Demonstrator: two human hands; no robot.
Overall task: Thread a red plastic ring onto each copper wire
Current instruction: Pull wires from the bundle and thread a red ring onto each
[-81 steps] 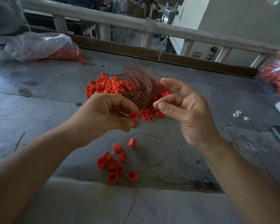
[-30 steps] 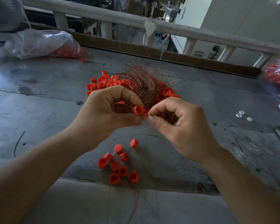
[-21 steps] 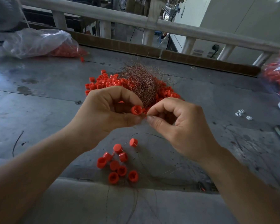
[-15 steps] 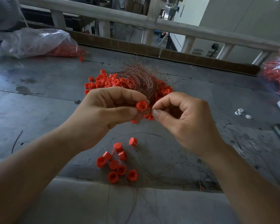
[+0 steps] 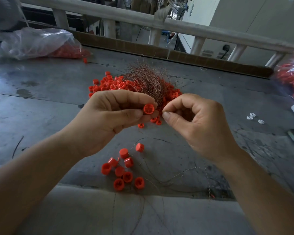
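Ring [image 5: 148,109] pinched in my left hand [image 5: 109,119]; right hand [image 5: 193,122] pinches, prob. a copper wire, too fine to see. Risk: tip misses hole & kinks, or ring slips.

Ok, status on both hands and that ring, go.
Left hand pinches red ring, open face toward camera. Right hand pinched beside it, contents not visible. Copper wire bundle behind, nothing between hands.

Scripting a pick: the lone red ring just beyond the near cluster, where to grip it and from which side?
Pinch the red ring across its curved side wall, coming from above. It lies tilted on the table, apart from the cluster, so both flanks look free; a thin wire runs by it.
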